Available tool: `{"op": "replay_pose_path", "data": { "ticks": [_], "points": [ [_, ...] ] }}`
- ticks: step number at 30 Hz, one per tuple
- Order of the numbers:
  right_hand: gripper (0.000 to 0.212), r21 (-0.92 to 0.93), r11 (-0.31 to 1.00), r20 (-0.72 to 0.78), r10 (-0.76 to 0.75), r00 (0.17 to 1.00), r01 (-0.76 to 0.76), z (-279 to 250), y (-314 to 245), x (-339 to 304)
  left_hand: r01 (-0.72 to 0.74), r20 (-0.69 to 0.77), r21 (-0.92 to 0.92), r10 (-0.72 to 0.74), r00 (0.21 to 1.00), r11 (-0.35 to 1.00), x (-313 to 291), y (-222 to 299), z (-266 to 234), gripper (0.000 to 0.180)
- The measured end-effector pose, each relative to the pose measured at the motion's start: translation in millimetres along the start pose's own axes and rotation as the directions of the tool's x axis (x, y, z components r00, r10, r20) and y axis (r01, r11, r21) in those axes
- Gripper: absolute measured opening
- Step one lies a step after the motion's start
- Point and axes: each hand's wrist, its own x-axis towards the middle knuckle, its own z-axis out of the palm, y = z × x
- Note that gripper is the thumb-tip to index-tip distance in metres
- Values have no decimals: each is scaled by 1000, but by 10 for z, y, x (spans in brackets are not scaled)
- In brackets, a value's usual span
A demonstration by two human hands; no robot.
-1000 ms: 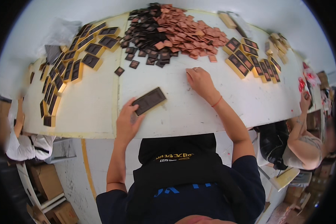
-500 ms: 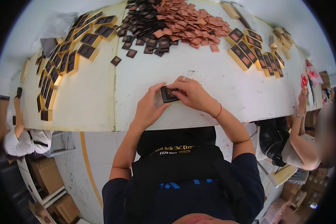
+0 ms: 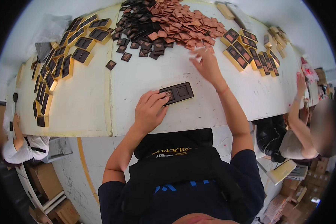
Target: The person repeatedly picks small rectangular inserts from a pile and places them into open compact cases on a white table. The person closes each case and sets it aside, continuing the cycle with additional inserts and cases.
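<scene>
A long, shallow box [image 3: 183, 90] with a dark insert lies on the table in front of me. Its left recess holds a black square piece with copper print, partly under my fingers; the right recess is bare. My left hand [image 3: 152, 108] grips the box's left end, fingers over the top and thumb at the near side. Off to the far right of the box, my right hand [image 3: 208, 66] is in the air with its fingers apart and nothing visible in them. It is just short of the heap of copper-coloured square pieces [image 3: 186, 24].
Black square pieces [image 3: 138, 30] are heaped beside the copper ones. Gold-sided boxes with dark inserts [image 3: 82, 56] stand at the left; boxes holding copper pieces [image 3: 239, 54] stand at the right. Co-workers sit at both ends of the table [image 3: 145, 74].
My right hand has let go of the box and moved up and right toward the copper heap. The left hand stays at the box, which now shows its right recess.
</scene>
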Motion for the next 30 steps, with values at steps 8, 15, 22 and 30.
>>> {"op": "replay_pose_path", "data": {
  "ticks": [8, 15, 22, 30],
  "points": [
    [42, -102, 977, -217, 161, 963, -186, 338, 565, 514, 7, 13, -71, -6, 1000, 997, 50, 16, -7, 35],
    [17, 169, 938, 159, 278, 947, -303, -72, 368, 317, 14, -1, -71, -14, 1000, 997, 18, 13, -1, 36],
    [15, 663, 588, 378, 270, 885, -463, -346, -260, -220, 31, 6, -90, -30, 1000, 995, 25, 29, -15, 35],
    [14, 511, 761, 448, 162, 879, -400, -282, -468, -505, 24, 11, -103, -23, 1000, 994, 30, 16, -27, 31]
  ]
}}
